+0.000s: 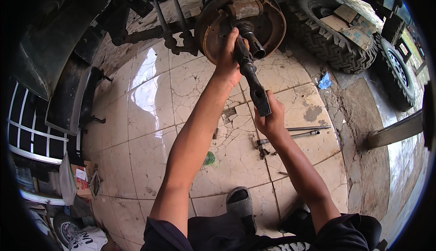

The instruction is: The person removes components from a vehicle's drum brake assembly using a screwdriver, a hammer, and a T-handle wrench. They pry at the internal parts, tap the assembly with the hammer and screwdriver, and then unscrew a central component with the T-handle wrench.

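Observation:
My left hand point(228, 59) is closed round the upper part of a heavy dark metal bar point(249, 71), close to the axle end. My right hand point(271, 115) grips the bar's lower, flattened end, which has a hole through it. The bar slants from the hub down toward me; I cannot tell whether its far end touches anything. Just beyond it, a spindle point(256, 47) sticks out from the middle of a rusty round brake backing plate point(275, 24). My left fingers partly hide the hub area.
Long-handled wrenches point(304, 133) and small metal parts point(262, 150) lie on the cracked tile floor point(150, 160) beside my right forearm. A green bottle-like object point(209, 158) is near my left arm. Large tyres point(336, 37), one topped with cardboard point(352, 22), stand at the far right.

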Motion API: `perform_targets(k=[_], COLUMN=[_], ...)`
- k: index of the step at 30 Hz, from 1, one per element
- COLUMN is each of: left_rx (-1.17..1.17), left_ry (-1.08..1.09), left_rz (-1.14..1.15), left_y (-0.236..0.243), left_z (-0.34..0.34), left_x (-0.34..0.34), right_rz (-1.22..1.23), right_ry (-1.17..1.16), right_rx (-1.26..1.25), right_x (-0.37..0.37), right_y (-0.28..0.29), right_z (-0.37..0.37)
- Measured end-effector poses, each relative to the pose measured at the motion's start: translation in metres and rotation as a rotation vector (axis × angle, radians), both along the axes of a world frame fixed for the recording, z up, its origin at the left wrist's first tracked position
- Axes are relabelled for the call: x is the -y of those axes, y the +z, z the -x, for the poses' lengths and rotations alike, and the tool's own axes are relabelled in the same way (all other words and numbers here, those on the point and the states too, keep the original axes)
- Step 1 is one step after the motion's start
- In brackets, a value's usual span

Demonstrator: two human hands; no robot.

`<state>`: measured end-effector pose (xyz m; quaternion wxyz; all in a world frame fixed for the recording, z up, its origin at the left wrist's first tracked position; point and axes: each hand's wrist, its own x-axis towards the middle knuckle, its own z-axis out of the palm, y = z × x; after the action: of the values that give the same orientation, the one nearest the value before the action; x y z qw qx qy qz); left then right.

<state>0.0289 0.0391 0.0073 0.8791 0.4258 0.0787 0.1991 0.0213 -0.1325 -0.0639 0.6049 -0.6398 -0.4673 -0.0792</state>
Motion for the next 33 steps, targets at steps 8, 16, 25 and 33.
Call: perform_targets(k=[8,16,25,33], left_rx=[-0.020,-0.005,-0.004,-0.082], left_ry=[0.064,0.058,0.039,0.005], left_rz=[0.045,0.042,-0.044,-0.116], left_y=[-0.003,0.000,-0.007,-0.007], left_z=[-0.004,-0.004,0.001,0.013], left_x=[-0.002,0.000,-0.004,0.015], right_rz=[0.048,-0.071,-0.182,-0.133], right_ry=[0.006,-0.022,0.055,0.056], right_rx=[0.081,0.120,0.072,-0.024], right_x=[-0.001,0.000,0.015,0.024], right_y=[0.004,0.008,0.006,-0.005], right_z=[-0.006,-0.002,0.008,0.002])
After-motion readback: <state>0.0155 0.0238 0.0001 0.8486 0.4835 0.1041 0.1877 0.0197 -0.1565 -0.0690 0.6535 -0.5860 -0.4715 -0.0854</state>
